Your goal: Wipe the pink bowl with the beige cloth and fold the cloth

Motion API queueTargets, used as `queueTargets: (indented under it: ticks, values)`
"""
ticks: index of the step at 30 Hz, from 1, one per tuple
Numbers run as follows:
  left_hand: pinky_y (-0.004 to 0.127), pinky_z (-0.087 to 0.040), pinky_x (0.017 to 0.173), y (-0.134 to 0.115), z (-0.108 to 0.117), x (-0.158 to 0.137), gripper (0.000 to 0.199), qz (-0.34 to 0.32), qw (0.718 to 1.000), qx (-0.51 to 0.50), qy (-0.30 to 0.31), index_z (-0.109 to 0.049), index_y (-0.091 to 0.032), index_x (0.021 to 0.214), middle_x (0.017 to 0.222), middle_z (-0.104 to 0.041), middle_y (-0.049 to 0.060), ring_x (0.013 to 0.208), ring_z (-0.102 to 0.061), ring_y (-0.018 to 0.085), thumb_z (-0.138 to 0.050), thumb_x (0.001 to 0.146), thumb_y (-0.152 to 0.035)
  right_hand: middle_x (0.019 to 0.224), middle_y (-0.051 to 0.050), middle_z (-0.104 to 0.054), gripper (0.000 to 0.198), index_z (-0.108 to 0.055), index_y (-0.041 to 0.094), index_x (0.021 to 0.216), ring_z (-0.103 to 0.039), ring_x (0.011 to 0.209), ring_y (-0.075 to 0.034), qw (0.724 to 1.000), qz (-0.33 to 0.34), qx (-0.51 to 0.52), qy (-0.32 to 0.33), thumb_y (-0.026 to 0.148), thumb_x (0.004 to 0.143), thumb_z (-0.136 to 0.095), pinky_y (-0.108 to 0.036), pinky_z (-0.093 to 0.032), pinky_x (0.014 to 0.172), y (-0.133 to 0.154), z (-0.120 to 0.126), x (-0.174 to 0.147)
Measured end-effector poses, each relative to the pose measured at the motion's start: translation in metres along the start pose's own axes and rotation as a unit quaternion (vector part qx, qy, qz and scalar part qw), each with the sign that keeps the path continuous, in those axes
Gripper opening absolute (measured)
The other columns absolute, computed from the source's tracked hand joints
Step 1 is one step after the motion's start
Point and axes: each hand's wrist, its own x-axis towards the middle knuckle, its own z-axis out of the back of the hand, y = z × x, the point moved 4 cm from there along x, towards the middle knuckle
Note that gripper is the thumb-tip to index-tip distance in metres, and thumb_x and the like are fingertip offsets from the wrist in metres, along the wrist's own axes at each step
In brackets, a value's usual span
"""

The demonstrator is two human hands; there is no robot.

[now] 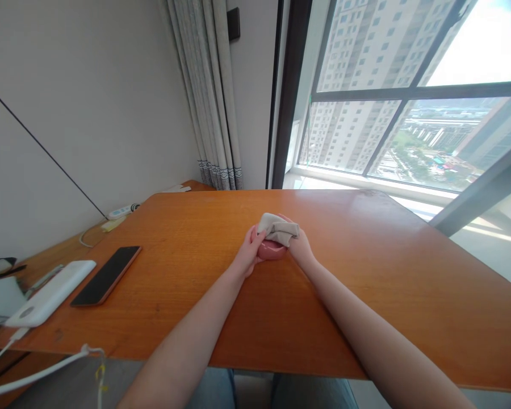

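Out over the middle of the wooden table, my left hand [250, 250] grips the left side of a glossy pink bowl [271, 250], its thumb near the rim. Only the bowl's rounded near side shows. A light grey cloth [277, 228] lies folded across its top and hides the opening. My right hand [300, 247] is closed on the cloth at the bowl's right side, with its fingers mostly behind the fabric.
On the left of the table [187, 227] lie a dark phone [107, 276] and a white power bank [51, 292] with a cable plugged in. A white power strip [121, 211] sits by the wall. Behind are a curtain [215, 102] and large windows.
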Motion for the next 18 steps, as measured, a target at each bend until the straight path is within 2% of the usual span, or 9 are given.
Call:
queueTargets:
  ticks: [2,5,7,9,12,15,18]
  values:
    - [0.037,-0.055,0.081,-0.005,0.0,0.0,0.06,-0.03,1.0,-0.002,-0.005,-0.049,-0.031,0.126,0.135,-0.051,0.007,0.117,-0.053,0.026,-0.071,0.071,-0.038,0.14,-0.006,-0.046,0.04,-0.064,0.022,0.114,-0.044,0.128,-0.028,1.0,0.017,-0.018,-0.017,0.034,0.076,-0.059,-0.044,-0.035,0.106,0.003,-0.014,-0.011]
    - [0.033,-0.051,0.089,-0.017,-0.002,0.0,0.058,-0.117,0.993,-0.031,-0.005,-0.046,-0.032,0.128,0.138,-0.048,0.004,0.119,-0.051,0.022,-0.069,0.075,-0.034,0.154,-0.002,-0.017,0.04,-0.062,0.023,0.118,-0.031,0.136,-0.028,0.998,0.036,-0.027,-0.038,0.03,0.079,-0.056,-0.042,-0.032,0.108,0.012,-0.037,-0.033]
    - [0.031,-0.047,0.094,-0.022,-0.002,-0.001,0.059,-0.143,0.989,-0.04,-0.009,-0.045,-0.031,0.129,0.137,-0.049,0.003,0.121,-0.05,0.02,-0.069,0.075,-0.031,0.155,-0.001,-0.011,0.04,-0.062,0.024,0.119,-0.026,0.138,-0.028,0.997,0.053,-0.026,-0.055,0.028,0.08,-0.056,-0.041,-0.03,0.109,0.019,-0.045,-0.042]
    - [0.032,-0.045,0.097,-0.022,-0.004,-0.001,0.055,-0.123,0.991,-0.052,0.006,-0.047,-0.029,0.129,0.136,-0.051,0.005,0.122,-0.05,0.021,-0.066,0.078,-0.037,0.155,-0.001,-0.015,0.034,-0.067,0.024,0.111,-0.026,0.138,-0.028,0.994,0.081,-0.035,-0.059,0.027,0.078,-0.059,-0.042,-0.028,0.11,0.027,-0.044,-0.043]
    - [0.04,-0.046,0.096,-0.018,-0.009,-0.004,0.052,-0.042,0.995,-0.074,0.061,-0.054,-0.026,0.125,0.132,-0.055,0.007,0.121,-0.05,0.025,-0.052,0.082,-0.055,0.146,-0.003,-0.037,0.023,-0.072,0.024,0.095,-0.037,0.132,-0.028,0.994,0.101,-0.035,-0.035,0.026,0.076,-0.059,-0.041,-0.034,0.107,0.033,-0.029,-0.03]
    - [0.044,-0.047,0.093,-0.018,-0.015,-0.009,0.052,0.011,0.993,-0.063,0.1,-0.056,-0.025,0.124,0.128,-0.058,0.007,0.119,-0.052,0.028,-0.05,0.082,-0.056,0.128,-0.005,-0.057,0.035,-0.067,0.023,0.109,-0.051,0.119,-0.027,0.997,0.07,0.022,-0.006,0.028,0.076,-0.055,-0.042,-0.041,0.101,0.033,-0.008,-0.013]
    - [0.042,-0.048,0.092,-0.019,-0.015,-0.011,0.052,0.044,0.993,-0.024,0.102,-0.057,-0.023,0.123,0.125,-0.06,0.009,0.117,-0.054,0.029,-0.052,0.082,-0.054,0.116,-0.005,-0.065,0.048,-0.06,0.021,0.12,-0.058,0.11,-0.027,0.996,0.025,0.078,0.037,0.032,0.074,-0.054,-0.042,-0.046,0.095,0.029,0.005,-0.001]
